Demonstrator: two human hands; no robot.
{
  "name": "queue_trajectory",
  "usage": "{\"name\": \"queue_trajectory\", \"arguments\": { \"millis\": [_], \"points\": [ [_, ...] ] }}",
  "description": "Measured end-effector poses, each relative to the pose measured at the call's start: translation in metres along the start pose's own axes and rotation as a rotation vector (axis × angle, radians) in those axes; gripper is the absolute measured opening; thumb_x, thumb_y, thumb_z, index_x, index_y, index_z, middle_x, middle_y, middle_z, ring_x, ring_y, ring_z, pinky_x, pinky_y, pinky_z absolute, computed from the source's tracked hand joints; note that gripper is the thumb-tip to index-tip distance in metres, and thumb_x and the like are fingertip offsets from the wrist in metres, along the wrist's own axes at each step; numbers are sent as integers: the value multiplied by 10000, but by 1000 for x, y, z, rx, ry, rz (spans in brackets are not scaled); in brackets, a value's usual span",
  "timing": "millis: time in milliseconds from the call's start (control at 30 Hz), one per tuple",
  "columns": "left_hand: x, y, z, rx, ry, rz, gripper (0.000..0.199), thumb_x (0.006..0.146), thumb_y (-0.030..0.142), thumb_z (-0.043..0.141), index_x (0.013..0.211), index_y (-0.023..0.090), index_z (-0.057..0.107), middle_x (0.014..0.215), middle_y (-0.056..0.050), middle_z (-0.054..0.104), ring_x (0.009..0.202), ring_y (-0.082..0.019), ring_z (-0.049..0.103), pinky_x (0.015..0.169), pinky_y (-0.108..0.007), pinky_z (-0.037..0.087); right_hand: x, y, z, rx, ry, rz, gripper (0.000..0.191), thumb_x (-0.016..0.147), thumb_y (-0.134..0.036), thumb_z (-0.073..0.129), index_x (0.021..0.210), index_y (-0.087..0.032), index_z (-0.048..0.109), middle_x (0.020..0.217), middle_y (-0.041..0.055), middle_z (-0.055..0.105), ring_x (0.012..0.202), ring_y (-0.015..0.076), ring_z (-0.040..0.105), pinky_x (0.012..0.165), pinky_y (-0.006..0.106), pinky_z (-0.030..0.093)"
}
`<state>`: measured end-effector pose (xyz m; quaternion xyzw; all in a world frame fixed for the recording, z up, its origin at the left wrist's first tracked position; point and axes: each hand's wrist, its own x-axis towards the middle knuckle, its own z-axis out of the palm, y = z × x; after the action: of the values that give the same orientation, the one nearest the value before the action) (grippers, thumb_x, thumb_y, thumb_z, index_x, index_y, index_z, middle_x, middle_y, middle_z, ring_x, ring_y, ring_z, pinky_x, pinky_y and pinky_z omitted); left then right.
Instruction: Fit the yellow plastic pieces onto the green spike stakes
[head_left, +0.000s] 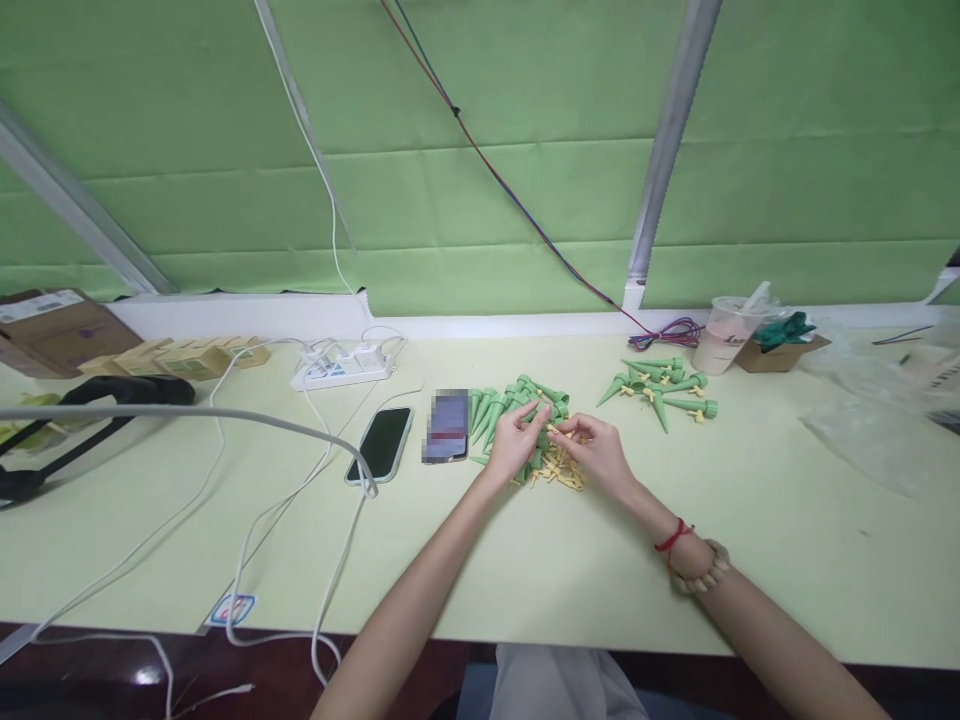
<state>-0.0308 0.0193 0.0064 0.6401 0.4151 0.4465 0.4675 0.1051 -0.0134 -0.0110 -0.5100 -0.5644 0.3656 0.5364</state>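
Observation:
My left hand is closed on a green plant watering spike, mostly hidden by the fingers. Close beside it, my right hand pinches a small yellow valve against the spike's end; whether it is inserted cannot be told. Around and behind both hands lies a pile of green spikes. Several loose yellow valves are heaped on the table just below the fingers. Farther right, a separate group of green spikes has yellow valves fitted on them.
Two phones, one dark-screened and one lit, lie left of the pile. White cables trail across the table from a power strip. At the back right stand a plastic cup, a small cardboard box and clear plastic bags.

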Motion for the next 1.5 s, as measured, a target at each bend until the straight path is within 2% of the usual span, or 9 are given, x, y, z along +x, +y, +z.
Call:
{"name": "queue_trajectory", "arguments": {
  "millis": [133,267,500,733,833,1033,1200,1400,1500],
  "points": [
    [-2,6,-4,-53,-29,41,553,759,534,505,1076,95,616,359,75,321,285,-36,266,316,-175,178,2,-6,-1,315,-255,353,394,659,-550,631,713,-161,600,671,15,597,421,69,476,443,248,506],
    [-3,9,-5,-43,-58,55,531,751,513,527,1073,99,613,380,76,320,293,-35,268,314,-173,178,2,-10,-4,477,-346,446,350,673,-456,670,848,-153,664,721,7,611,455,38,468,455,183,501],
    [-3,-3,5,48,-60,45,566,744,508,537,1119,89,593,346,71,365,306,-47,295,349,-177,202,8,1,-5,189,-128,322,255,555,-327,743,682,-126,651,536,-7,569,442,82,497,448,217,461],
    [0,-11,14,2,-47,-19,650,765,547,482,1169,42,550,311,87,314,275,-55,276,332,-182,191,6,9,-7,-248,101,-196,96,632,-259,620,587,-188,573,609,13,594,512,115,496,509,242,433],
    [-1,-5,11,-58,-40,-14,682,741,563,510,1190,49,534,325,89,313,275,-43,262,320,-173,168,7,4,-7,-166,71,-86,162,620,-325,664,643,-189,579,608,18,600,499,124,509,495,251,443],
    [-1,5,0,-107,-56,47,568,743,533,528,1110,103,590,369,90,287,288,-28,234,317,-175,147,10,-4,-11,395,-337,380,331,676,-452,642,799,-144,637,630,15,590,498,88,527,481,216,495],
    [-2,7,-1,-79,-70,50,550,728,525,548,1089,114,606,376,92,262,306,-24,215,323,-174,143,8,-4,-8,442,-271,320,282,612,-385,722,762,-173,611,575,-41,507,488,67,487,459,185,483],
    [3,-7,0,-30,27,-19,628,712,533,564,1136,71,588,360,90,282,315,-29,223,331,-182,138,1,-2,-3,-1,-35,-192,160,662,-374,684,659,-218,652,758,51,585,754,175,573,586,273,516],
    [6,-7,-7,-17,31,-1,617,719,540,550,1137,89,593,359,91,280,314,-29,222,329,-176,152,2,-5,-3,41,-13,-49,224,661,-425,676,724,-210,667,806,66,619,722,182,592,534,276,520]
  ]
}}
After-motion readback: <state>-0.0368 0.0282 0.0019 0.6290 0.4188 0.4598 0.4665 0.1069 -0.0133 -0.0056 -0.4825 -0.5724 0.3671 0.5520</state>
